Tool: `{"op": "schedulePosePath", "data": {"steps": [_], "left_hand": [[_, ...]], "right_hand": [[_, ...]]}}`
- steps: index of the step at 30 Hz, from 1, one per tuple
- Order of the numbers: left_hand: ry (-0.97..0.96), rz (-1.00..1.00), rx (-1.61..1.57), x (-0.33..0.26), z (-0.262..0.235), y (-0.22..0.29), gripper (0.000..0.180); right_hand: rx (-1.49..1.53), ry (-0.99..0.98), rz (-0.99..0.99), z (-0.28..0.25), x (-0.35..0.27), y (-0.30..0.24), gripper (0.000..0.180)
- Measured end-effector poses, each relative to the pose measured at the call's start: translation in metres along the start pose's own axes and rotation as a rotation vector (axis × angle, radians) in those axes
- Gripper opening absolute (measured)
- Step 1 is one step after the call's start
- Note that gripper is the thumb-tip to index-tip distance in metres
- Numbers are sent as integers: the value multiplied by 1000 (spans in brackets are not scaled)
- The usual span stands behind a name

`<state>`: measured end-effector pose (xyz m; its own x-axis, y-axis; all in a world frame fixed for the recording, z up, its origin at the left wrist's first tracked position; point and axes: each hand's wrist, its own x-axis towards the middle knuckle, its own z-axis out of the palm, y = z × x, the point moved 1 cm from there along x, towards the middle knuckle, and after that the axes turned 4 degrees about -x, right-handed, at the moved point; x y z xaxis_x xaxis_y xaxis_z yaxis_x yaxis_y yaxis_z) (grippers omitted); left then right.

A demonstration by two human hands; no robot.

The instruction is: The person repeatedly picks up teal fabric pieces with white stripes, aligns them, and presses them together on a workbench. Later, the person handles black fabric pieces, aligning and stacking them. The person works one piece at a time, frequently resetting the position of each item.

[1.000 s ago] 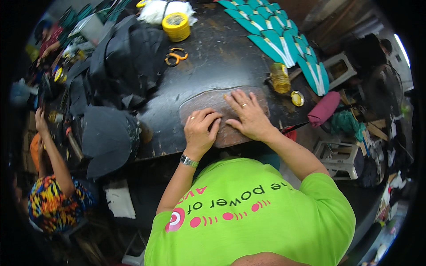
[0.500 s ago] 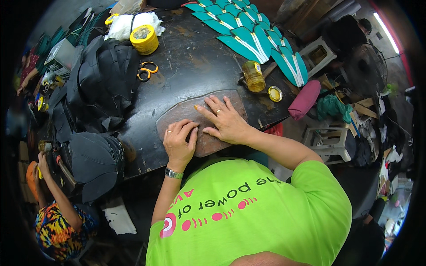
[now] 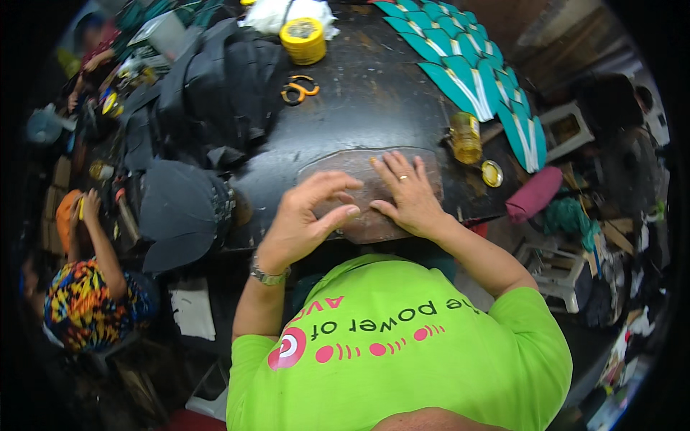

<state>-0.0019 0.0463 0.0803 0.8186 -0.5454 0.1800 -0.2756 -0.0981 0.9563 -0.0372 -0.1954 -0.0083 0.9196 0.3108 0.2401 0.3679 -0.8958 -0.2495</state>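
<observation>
Currently, the left hand (image 3: 305, 215) is raised just above the near left part of the grey-brown sheet piece (image 3: 370, 192), fingers curled and narrow, thumb and forefinger close together, holding nothing that can be made out. The sheet piece lies flat at the near edge of the dark worktable (image 3: 374, 93). The right hand (image 3: 406, 194) is spread wide, palm down, pressing on the sheet's right half. Judged from this, the piece is laid out and pinned by one hand; smoothing or pressing of the left part appears unfinished. Orange scissors (image 3: 300, 89) lie well apart, untouched.

Left hand (image 3: 305, 215) now off grey sheet (image 3: 366, 194)
</observation>
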Motion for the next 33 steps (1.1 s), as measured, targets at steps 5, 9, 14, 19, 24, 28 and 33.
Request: {"op": "schedulePosePath", "data": {"steps": [5,9,14,19,24,28,33], "left_hand": [[361,166,385,11,-101,48,30],[540,136,391,50,-197,29,38],[697,-143,848,79,-275,-34,89],[711,-354,944,81,-290,-62,106],[689,-286,1019,79,-281,-70,110],[736,-207,905,76,-288,-79,109],[768,-50,511,81,-287,-75,99]], "right_hand": [[333,77,-19,-10,40,-2,92],[715,179,-87,-10,116,-20,97],[961,175,-83,3,215,-63,98],[925,286,-41,25,286,-107,103],[872,400,56,46,310,-125,109],[922,449,47,62,322,-129,110],[1299,504,-64,58,337,-133,110]]}}
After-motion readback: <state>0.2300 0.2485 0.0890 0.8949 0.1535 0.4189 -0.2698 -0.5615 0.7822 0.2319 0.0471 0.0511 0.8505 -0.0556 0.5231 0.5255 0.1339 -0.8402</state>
